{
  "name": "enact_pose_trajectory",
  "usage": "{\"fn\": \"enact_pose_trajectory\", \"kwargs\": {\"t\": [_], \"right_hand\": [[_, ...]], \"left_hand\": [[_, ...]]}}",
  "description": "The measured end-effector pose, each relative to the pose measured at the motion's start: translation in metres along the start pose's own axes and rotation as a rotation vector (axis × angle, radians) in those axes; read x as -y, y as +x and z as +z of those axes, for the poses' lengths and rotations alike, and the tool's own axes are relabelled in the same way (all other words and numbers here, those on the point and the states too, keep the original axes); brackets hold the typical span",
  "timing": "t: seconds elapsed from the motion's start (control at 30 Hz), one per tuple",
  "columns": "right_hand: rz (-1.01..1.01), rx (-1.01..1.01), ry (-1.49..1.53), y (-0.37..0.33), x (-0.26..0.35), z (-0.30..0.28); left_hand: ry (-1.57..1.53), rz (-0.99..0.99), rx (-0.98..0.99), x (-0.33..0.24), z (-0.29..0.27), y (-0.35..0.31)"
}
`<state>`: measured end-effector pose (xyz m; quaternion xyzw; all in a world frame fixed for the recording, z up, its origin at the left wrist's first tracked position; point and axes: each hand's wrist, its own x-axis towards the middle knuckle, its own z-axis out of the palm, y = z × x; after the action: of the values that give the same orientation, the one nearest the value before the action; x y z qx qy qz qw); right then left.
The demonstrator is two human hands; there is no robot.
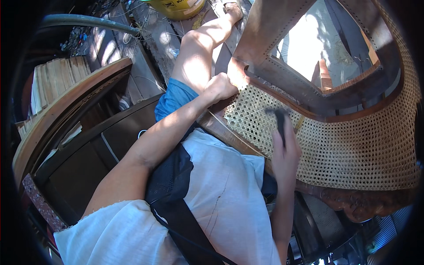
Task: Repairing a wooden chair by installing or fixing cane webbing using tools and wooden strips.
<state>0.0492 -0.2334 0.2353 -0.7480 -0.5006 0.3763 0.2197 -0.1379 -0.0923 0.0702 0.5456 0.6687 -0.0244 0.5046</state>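
A sheet of woven cane webbing (pixel 353 148) covers the curved back of a brown wooden chair frame (pixel 260 57). My left hand (pixel 221 88) is closed at the cane's left end, against the wooden edge. Whatever its fingers pinch is hidden. My right hand (pixel 285 152) grips a small dark hammer (pixel 280 121), raised over the cane and slightly blurred. A thin loose cane strip (pixel 234 133) runs along the near wooden rail between my hands.
A yellow bucket (pixel 179 9) stands at the far side on wooden planks. On the left are a curved wooden piece (pixel 75 99), stacked boards (pixel 57 79) and a dark wooden panel (pixel 84 163). Carved wood (pixel 362 205) edges the chair at near right.
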Motion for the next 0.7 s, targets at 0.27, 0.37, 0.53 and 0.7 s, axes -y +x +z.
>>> {"fn": "enact_pose_trajectory", "kwargs": {"t": [0.27,0.37,0.53,0.7], "right_hand": [[-0.146,0.109,-0.339,0.12,-0.026,0.073],[-0.073,0.251,-0.623,0.123,-0.03,0.083],[-0.17,-0.044,-0.309,0.121,-0.017,0.066],[-0.106,0.224,-0.633,0.111,-0.049,0.089]], "left_hand": [[-0.024,0.006,0.064,-0.01,0.002,0.001],[-0.005,0.04,0.02,-0.005,0.005,0.002],[-0.022,0.024,0.059,-0.011,-0.001,-0.001],[-0.095,0.053,0.07,0.0,0.007,0.006]]}}
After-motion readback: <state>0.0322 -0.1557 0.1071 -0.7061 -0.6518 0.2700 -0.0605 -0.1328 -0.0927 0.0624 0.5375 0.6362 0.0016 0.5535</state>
